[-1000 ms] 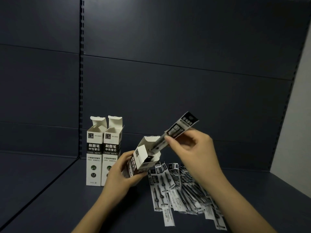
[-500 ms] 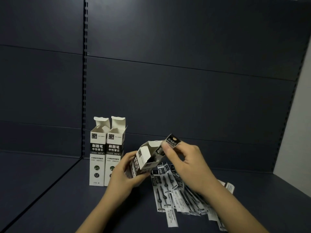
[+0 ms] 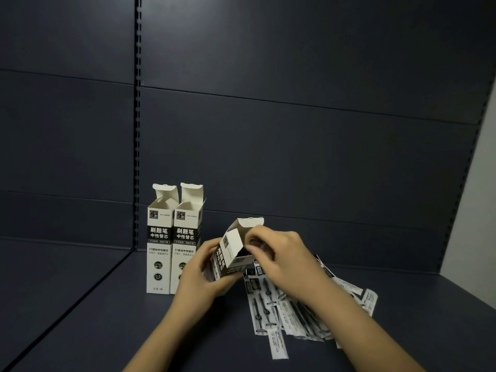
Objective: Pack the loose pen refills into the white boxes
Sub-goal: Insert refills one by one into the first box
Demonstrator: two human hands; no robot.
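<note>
A white box (image 3: 233,255) is gripped tilted in the left hand (image 3: 200,275), mouth angled toward the right hand (image 3: 279,255), whose fingertips (image 3: 252,248) are curled at the opening; whether a refill is pinched there cannot be told, being hidden. Loose pen refills (image 3: 295,310) are fanned on the shelf (image 3: 94,318) just beside and under the right wrist. Two more open boxes (image 3: 173,237) stand upright to the left. The box should be kept steady and tilted, flaps held clear, contents pushed fully down before more is fetched.
</note>
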